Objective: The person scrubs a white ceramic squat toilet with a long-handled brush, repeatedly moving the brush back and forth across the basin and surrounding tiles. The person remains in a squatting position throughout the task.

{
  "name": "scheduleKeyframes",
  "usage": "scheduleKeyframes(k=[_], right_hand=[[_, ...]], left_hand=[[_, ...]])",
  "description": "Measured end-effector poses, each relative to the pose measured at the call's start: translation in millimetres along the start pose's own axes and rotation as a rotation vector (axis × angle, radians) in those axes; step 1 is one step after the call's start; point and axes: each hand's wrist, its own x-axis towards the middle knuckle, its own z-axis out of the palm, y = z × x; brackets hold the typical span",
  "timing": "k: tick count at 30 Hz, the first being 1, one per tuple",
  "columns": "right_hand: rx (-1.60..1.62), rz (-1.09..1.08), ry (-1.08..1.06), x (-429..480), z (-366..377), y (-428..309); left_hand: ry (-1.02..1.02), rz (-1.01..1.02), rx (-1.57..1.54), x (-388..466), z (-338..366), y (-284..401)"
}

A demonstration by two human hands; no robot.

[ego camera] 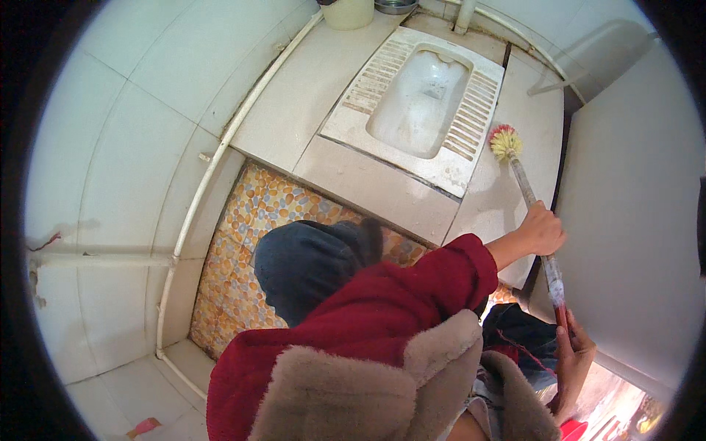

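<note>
A toilet brush (pixel 524 182) with a long worn handle and a round yellow and red bristle head slants across the raised tiled platform. Its bristles rest on or just over the tile right of a white squat toilet pan (pixel 422 105); contact is hard to tell. Around the middle of the handle, my left hand (pixel 539 229) is closed, its arm in a red sleeve reaching across my body. Lower down, the fingers of my right hand (pixel 573 347) hold the red end of the handle. Brown stains mark the pan's ribbed footrests.
A pale partition (pixel 629 220) stands close on the right. White pipes (pixel 190 220) run along the tiled left wall. At the back are a cream bucket (pixel 348 14) and a metal basin (pixel 396 5). Pebble-patterned floor (pixel 237 259) lies below the platform step.
</note>
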Motion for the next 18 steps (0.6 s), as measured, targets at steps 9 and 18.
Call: scheduleKeyframes(k=[9, 18], right_hand=[[0.025, -0.311, -0.12, 56, 76, -25], [-0.149, -0.36, -0.001, 3, 27, 4]], left_hand=[[0.01, -0.021, 0.304, -20, -27, -112], [0.017, -0.045, -0.004, -5, 2, -33]])
